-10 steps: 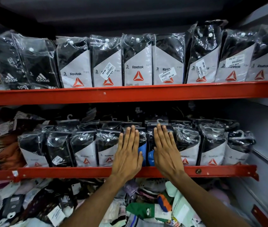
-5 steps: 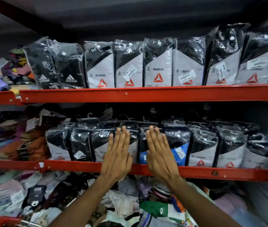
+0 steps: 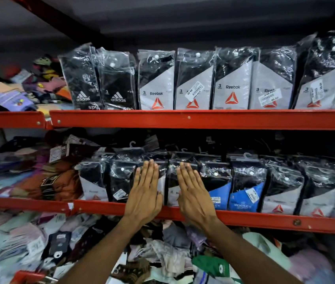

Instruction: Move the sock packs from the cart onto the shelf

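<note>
Sock packs [image 3: 183,181] stand mid-frame on the middle shelf [image 3: 265,221] | left hand [image 3: 145,193], right hand [image 3: 193,193]: we press flat, fingers together, pinching nothing | risk: uneven pushing topples the slippery row backward, or packs slide off the lip

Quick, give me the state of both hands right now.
Left hand: open, flat against the sock packs on the middle shelf, holding nothing.
Right hand: open, flat against the same row, holding nothing.
</note>
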Demonstrator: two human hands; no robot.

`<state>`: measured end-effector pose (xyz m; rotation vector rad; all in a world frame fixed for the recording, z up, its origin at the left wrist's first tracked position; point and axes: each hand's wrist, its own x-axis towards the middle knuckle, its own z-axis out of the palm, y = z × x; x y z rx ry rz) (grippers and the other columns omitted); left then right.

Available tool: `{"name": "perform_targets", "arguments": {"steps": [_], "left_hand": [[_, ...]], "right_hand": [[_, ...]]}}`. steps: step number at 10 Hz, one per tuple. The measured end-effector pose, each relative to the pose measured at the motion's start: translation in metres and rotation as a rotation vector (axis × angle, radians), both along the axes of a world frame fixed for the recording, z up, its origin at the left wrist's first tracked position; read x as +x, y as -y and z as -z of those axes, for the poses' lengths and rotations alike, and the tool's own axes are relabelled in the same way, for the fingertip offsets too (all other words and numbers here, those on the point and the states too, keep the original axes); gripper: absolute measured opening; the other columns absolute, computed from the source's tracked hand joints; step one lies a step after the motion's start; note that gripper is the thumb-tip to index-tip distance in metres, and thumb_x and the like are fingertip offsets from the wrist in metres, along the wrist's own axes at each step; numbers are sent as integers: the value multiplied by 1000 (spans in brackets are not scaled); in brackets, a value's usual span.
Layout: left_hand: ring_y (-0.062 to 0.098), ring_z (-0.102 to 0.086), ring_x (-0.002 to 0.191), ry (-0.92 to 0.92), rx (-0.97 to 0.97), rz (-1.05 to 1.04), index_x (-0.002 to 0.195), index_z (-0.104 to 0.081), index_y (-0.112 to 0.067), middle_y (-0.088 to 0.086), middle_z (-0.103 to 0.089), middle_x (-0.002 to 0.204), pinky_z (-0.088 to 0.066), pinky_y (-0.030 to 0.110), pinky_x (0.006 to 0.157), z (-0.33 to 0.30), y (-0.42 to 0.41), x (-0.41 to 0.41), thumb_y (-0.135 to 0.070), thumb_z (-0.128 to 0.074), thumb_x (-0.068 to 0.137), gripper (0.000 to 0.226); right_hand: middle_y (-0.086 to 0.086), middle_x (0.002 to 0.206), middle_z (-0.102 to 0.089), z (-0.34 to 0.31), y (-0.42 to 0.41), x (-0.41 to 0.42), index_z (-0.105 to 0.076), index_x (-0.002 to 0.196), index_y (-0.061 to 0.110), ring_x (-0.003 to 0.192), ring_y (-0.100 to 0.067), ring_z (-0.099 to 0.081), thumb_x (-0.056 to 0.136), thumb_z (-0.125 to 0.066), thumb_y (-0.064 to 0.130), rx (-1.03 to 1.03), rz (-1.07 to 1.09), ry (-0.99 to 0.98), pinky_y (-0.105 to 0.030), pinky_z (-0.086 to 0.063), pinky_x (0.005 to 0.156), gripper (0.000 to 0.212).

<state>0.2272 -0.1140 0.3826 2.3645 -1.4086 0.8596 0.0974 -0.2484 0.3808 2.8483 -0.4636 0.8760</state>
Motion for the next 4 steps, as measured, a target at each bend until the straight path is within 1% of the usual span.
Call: {"name": "perform_targets", "arguments": {"steps": [1, 2, 3, 4], "left_hand": [[25, 16, 153, 3, -12, 11, 156, 5, -3, 16, 10, 166, 5, 46, 124, 4, 3, 3, -29, -33, 95, 77], [26, 13, 153, -18, -8, 29, 156, 3, -3, 16, 7, 166, 4, 46, 124, 1, 3, 4, -31, -29, 94, 75], [26, 13, 153, 14, 3, 9, 156, 2, -3, 16, 6, 166, 4, 46, 123, 0, 0, 4, -32, -29, 94, 76], [26, 11, 154, 12, -68, 41, 156, 0, -2, 16, 4, 166, 3, 47, 123, -6, -4, -6, -30, -33, 90, 79]], "right_hand": [[-11, 163, 19, 2, 2, 3, 10, 154, 5, 150, -25, 21, 101, -30, 18, 1, 14, 0, -41, 6, 124, 68], [-10, 163, 22, -1, 1, 4, 12, 154, 6, 150, -24, 22, 100, -30, 19, 20, 35, -31, -42, 1, 125, 70], [-9, 163, 21, -2, 0, 1, 12, 154, 6, 151, -23, 20, 100, -29, 18, 0, 35, -10, -42, 2, 126, 69], [-9, 163, 18, -9, -6, -9, 7, 155, 7, 152, -22, 14, 99, -28, 16, -15, -18, 69, -39, 5, 125, 67]]}}
